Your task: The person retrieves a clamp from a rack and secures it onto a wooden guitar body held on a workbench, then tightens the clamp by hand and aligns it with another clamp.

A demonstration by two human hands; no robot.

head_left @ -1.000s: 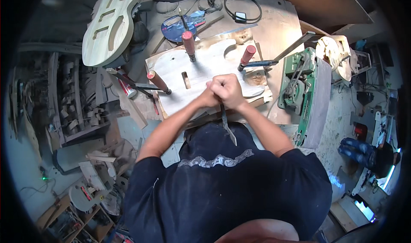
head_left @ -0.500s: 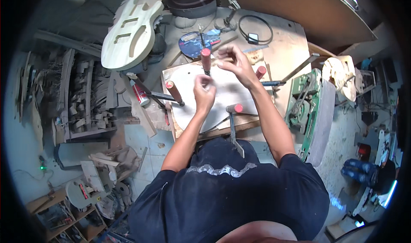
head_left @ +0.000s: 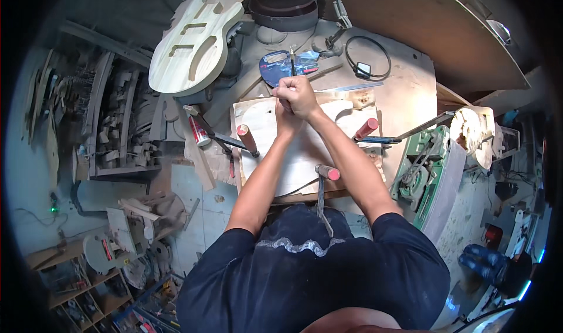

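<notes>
A pale, guitar-body-shaped wooden panel [head_left: 267, 151] lies on a wooden board, held by several bar clamps. At its far edge, my right hand [head_left: 298, 97] is closed around the far clamp's handle, which the hands cover. My left hand [head_left: 285, 121] is closed at the same clamp, just below the right; its fingers are partly hidden. The far clamp's bar [head_left: 292, 63] rises beyond my hands. Other clamps with red handles stand at the left [head_left: 248, 139], right [head_left: 368, 128] and near edge [head_left: 328, 172] of the panel.
A guitar body [head_left: 186, 51] with routed cavities lies at the far left. Beyond my hands are a blue disc [head_left: 272, 72] and a black cable loop [head_left: 370, 44]. A green machine [head_left: 417, 163] stands right; a red and white bottle [head_left: 199, 131] stands left.
My hands, apart half a second ago, have come together at the far clamp. The right hand has moved left and closed over the handle, which was visible before. The view has shifted slightly.
</notes>
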